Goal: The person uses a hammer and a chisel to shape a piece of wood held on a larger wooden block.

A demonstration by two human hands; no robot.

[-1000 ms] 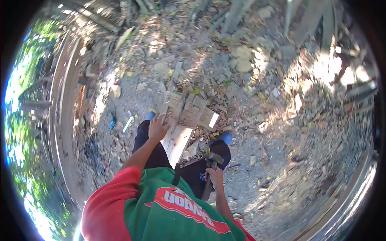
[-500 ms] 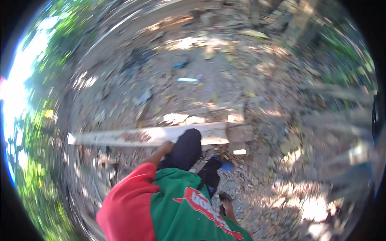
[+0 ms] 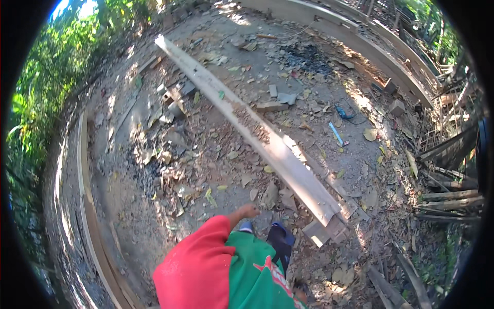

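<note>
My left hand [image 3: 249, 210] hangs above the dirt, fingers loosely bent, with nothing visible in it; it is nearest the lower end of a long, pale wooden plank [image 3: 278, 157] lying diagonally, with debris on it. Short board pieces [image 3: 315, 232] lie at that end. My right hand [image 3: 300, 295] is mostly hidden by the green-and-red shirt; a dark shape is beside it, and I cannot make out its fingers.
Long timbers lie at left [image 3: 85, 180] and back right [image 3: 381, 59]. Broken wood [image 3: 447, 201] is piled at right. A blue corded tool [image 3: 342, 113], a light strip [image 3: 335, 134], blocks [image 3: 175, 109] and dry leaves are on the ground, with green foliage [image 3: 41, 87] around.
The view has swung leftward and widened over the plank. My left hand has moved away from the boards. The hammer-like tool visible earlier in my right hand is now hardly visible.
</note>
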